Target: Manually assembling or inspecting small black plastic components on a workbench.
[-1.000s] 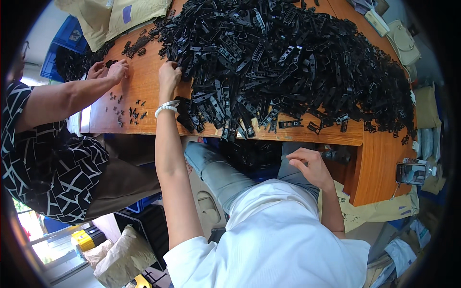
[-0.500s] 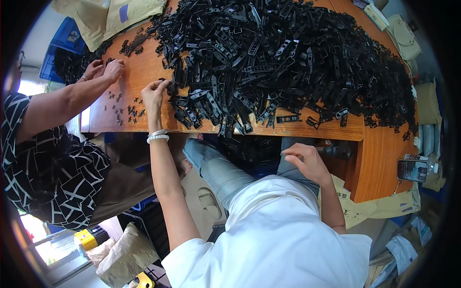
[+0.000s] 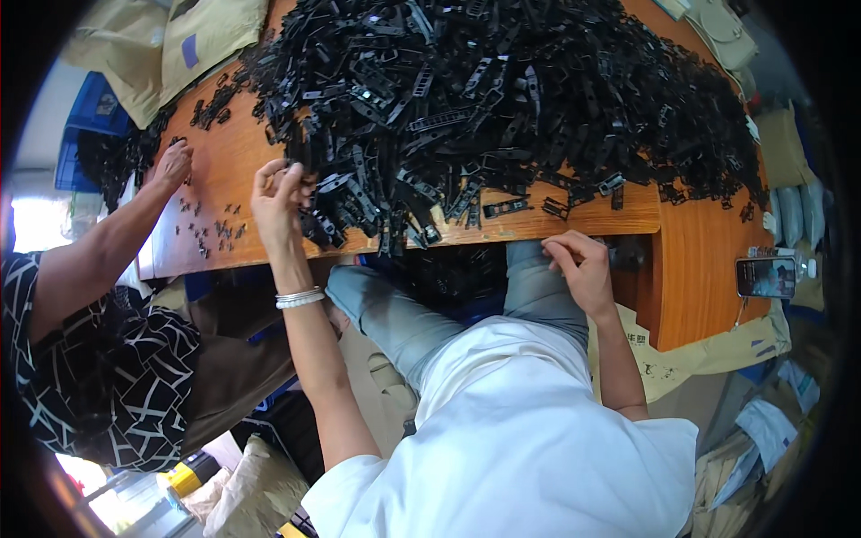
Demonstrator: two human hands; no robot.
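A big heap of black plastic strips (image 3: 502, 99) covers most of the orange wooden table (image 3: 628, 215). My left hand (image 3: 278, 202), with a white bracelet on its wrist, is at the heap's near left edge. Its fingers pinch a black plastic strip (image 3: 294, 151). My right hand (image 3: 581, 269) rests curled just under the table's front edge, over my jeans-clad knee, beside a dark object (image 3: 630, 256). Whether it holds anything is unclear.
A co-worker in a black-and-white patterned sleeve (image 3: 108, 377) sits at my left, one hand (image 3: 172, 163) among small loose black bits (image 3: 215, 231). A phone (image 3: 764, 276) lies on the table's right wing. Beige sacks (image 3: 179, 45) and a blue crate (image 3: 90, 125) stand at the far left.
My left hand has drawn back from the heap toward the table's front edge and a little left. The co-worker's hand has shifted slightly. My right hand stays put.
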